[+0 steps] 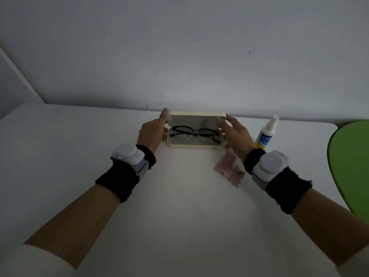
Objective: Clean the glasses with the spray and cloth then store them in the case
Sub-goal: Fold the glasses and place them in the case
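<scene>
A cream glasses case with a grey lining stands open at the far edge of the white table, its lid raised. Black-rimmed glasses lie folded inside its lower half. My left hand grips the case's left end, one finger up on the lid's corner. My right hand holds the right end, fingers on the lid. A white spray bottle stands upright just right of my right hand. A crumpled pink cloth lies on the table in front of the case, near my right wrist.
The white table meets a grey wall right behind the case. A green rounded object sits at the table's right edge. Both wrists carry white devices on black bands.
</scene>
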